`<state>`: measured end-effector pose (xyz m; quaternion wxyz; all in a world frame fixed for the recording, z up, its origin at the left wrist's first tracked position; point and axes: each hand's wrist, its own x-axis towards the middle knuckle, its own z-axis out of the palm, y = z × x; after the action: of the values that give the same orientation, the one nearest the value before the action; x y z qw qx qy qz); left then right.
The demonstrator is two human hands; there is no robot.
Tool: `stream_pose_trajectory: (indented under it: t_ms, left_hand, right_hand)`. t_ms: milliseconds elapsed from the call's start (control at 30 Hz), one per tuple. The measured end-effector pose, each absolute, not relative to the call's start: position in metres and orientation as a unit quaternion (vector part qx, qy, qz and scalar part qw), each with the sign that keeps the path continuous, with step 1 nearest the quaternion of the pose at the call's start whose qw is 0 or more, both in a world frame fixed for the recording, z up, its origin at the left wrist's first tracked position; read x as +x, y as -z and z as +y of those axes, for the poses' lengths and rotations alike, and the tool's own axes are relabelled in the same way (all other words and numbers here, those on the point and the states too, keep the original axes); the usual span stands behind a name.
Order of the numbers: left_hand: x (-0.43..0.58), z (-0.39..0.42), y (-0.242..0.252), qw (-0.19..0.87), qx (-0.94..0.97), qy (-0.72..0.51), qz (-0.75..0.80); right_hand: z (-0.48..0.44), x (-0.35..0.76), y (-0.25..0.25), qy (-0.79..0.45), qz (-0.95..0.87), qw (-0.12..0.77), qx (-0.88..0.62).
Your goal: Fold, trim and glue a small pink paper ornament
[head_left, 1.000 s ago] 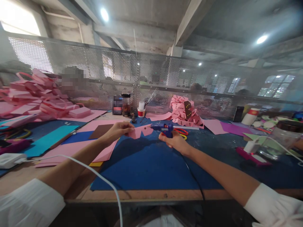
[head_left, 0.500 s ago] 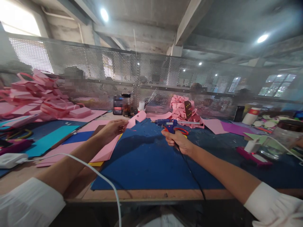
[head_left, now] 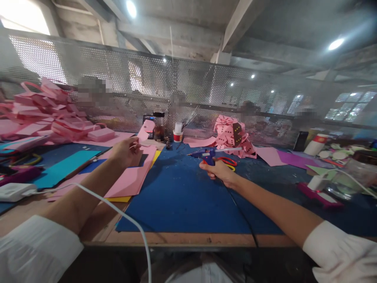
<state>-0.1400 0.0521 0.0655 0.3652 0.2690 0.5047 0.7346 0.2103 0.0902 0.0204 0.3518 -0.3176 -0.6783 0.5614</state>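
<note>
Pinched in my left hand (head_left: 126,151) is a small pink paper piece (head_left: 146,129), raised above stacked pink sheets (head_left: 129,181). My right hand (head_left: 219,171) is wrapped round the handle of a blue hot glue gun (head_left: 208,154), its nozzle pointing left. A clear glue stick (head_left: 231,149) sticks out of the gun's back, and a black cord (head_left: 240,210) hangs down from it to the table edge. Just behind my right hand lie scissors (head_left: 228,161) with red and yellow handles. Under both hands spreads a blue mat (head_left: 179,200).
Pink paper bags (head_left: 44,114) are heaped at the left. Dotted pink pieces (head_left: 229,135) are piled at the back, near a paper cup (head_left: 178,133) and a dark jar (head_left: 159,127). A white cable (head_left: 126,216) crosses my left forearm. A glass jar (head_left: 343,184) stands at right.
My left hand has moved left and slightly up with the pink paper piece, away from the glue gun. My right hand has stayed nearly in place, still gripping the gun.
</note>
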Motion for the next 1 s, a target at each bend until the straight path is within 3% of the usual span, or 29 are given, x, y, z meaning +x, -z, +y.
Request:
stream_pose_trajectory:
  t_ms: [433, 1000]
  left_hand:
    - [-0.165, 0.057, -0.055, 0.271, 0.279, -0.726, 0.567]
    - [-0.177, 0.070, -0.043, 0.263, 0.299, -0.690, 0.604]
  right_hand:
    - [0.118, 0.154, -0.025, -0.539, -0.735, 0.276, -0.305]
    - [0.109, 0.137, -0.026, -0.487, -0.778, 0.199, -0.343]
